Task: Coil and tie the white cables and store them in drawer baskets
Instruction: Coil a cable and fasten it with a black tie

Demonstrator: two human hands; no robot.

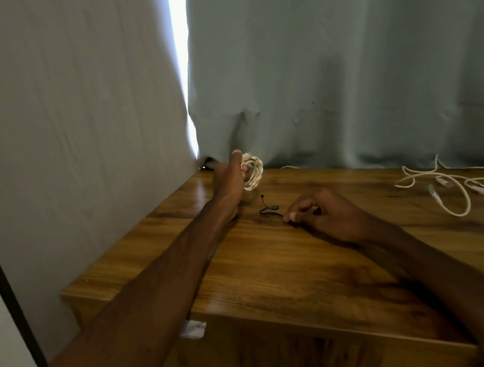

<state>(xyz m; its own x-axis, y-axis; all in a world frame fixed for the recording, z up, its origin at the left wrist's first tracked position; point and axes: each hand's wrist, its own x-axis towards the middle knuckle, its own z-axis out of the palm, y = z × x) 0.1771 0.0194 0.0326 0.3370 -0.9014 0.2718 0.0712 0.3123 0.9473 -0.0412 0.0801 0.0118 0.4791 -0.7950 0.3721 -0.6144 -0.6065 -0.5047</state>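
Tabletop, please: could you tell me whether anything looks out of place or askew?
Only the loose white cables at the far right of the table: they sprawl tangled and uncoiled, unlike the neat coil the left hand holds. The right hand pinches a black tie.

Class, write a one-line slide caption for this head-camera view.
Left hand holds a coiled white cable; right hand pinches a dark tie on the wooden table.
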